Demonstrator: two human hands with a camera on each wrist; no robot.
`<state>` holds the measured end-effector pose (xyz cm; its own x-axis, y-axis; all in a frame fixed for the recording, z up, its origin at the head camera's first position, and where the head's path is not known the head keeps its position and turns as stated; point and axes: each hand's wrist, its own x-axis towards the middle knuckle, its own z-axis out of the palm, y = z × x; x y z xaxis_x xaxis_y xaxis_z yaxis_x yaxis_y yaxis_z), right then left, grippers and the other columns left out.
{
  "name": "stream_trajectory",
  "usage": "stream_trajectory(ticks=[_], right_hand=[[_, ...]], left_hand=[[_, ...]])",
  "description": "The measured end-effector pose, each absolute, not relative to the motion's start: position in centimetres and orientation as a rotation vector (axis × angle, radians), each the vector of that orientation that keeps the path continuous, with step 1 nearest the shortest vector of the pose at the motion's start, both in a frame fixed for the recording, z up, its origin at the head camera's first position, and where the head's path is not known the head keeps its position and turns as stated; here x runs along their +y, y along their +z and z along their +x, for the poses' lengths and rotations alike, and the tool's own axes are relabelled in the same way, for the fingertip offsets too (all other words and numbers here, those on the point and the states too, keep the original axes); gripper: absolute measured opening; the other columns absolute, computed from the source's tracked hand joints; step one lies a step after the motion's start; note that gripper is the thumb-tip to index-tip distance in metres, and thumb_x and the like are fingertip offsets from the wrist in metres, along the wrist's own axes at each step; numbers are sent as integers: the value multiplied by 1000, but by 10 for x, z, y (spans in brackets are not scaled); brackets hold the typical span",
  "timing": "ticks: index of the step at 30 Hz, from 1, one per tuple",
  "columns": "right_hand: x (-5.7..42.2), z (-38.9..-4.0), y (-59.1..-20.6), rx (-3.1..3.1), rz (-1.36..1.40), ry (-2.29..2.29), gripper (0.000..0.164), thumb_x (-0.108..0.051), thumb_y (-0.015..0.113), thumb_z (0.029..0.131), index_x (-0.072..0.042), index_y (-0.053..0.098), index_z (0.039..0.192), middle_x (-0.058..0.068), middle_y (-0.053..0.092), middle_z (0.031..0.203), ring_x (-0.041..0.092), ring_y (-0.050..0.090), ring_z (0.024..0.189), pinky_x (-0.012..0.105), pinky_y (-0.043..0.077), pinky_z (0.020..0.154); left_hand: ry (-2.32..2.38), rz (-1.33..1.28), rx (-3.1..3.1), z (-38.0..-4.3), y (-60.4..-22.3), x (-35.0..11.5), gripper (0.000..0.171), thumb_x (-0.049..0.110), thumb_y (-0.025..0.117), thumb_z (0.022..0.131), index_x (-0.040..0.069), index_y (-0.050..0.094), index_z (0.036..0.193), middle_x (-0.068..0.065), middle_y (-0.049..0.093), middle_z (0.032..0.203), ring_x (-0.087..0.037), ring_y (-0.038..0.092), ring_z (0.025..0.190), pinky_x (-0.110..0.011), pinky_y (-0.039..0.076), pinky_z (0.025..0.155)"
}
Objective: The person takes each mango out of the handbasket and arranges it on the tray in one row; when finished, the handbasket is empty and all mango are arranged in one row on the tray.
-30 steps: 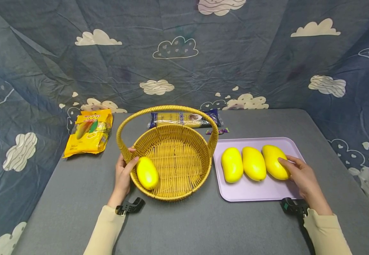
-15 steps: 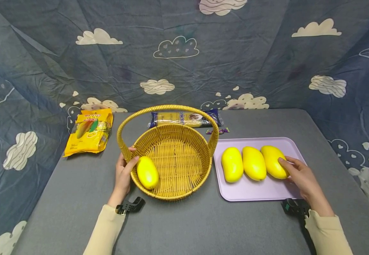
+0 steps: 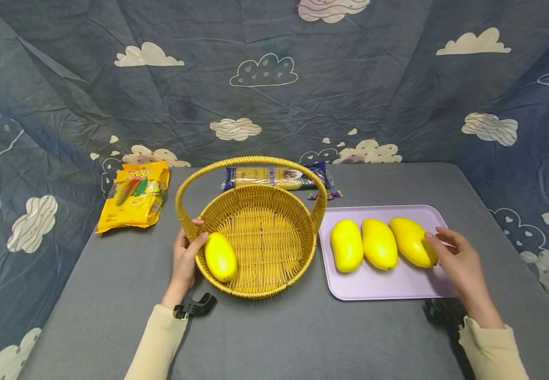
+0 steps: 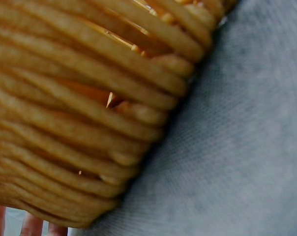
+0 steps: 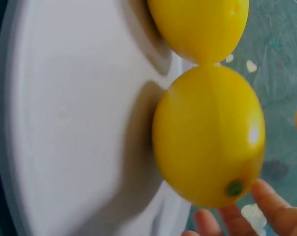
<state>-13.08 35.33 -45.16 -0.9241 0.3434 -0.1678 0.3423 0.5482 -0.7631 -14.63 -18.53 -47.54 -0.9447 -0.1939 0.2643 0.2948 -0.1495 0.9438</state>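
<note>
My left hand [image 3: 185, 258] grips the left side of a round wicker basket [image 3: 265, 291] by the foot of its tall arched handle, thumb over the rim. In the left wrist view the woven wall [image 4: 74, 113] fills much of the frame, with fingertips [image 4: 30, 226] below it. One yellow mango [image 3: 220, 257] lies inside the basket at the left. Three more mangoes sit in a row on a lilac tray [image 3: 374, 287]. My right hand [image 3: 461, 264] is at the lower end of the rightmost mango [image 3: 412, 243], fingers loosely spread; its fingertips [image 5: 266, 194] show beside the green stem spot.
Behind the basket lies a blue-and-yellow pasta packet [image 3: 274, 178], with a small purple wrapped candy [image 3: 325, 195] near it. A yellow mango-print bag [image 3: 134, 198] stands at the back left. Cloud-printed cloth [image 3: 274, 105] walls the grey table [image 3: 302, 338] at back and sides.
My right hand has shifted to the right and its fingers have loosened. The rightmost mango has turned, its lower end swinging right. The left hand and basket stay in place.
</note>
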Motion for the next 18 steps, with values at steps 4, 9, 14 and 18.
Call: stream_trajectory(ticks=[4,9,14,18], right_hand=[[330,-120,-427,-2627,-653,1297,64,-50,50,94,-8,43,141,17,44,138,32,39,118,29,38,76],[309,-114,-420,-2421,-614,1232,41,-36,57,94,-11,60,127,6,58,122,13,47,103,25,35,84],[291,-111,-421,-2241,-362,1248,26,-21,63,92,-6,68,114,-1,65,105,3,50,91,20,35,79],[272,-108,-416,-2186,-136,1289,21,-9,66,89,-1,69,107,-9,65,98,3,53,92,21,35,81]], left_hand=[[-2156,-116,-1801,-146,-476,-185,34,1,59,90,-10,48,121,-14,49,127,-21,41,120,-29,33,96],[-2160,-117,-1803,-146,-475,-185,35,1,59,90,-10,48,121,-15,49,128,-21,41,122,-29,32,98],[-2158,-113,-1811,-146,-475,-185,35,1,58,90,-9,48,121,-15,48,129,-21,40,123,-29,32,98],[-2155,-108,-1807,-146,-475,-185,34,1,59,90,-9,49,121,-14,48,128,-21,41,122,-29,32,98]])
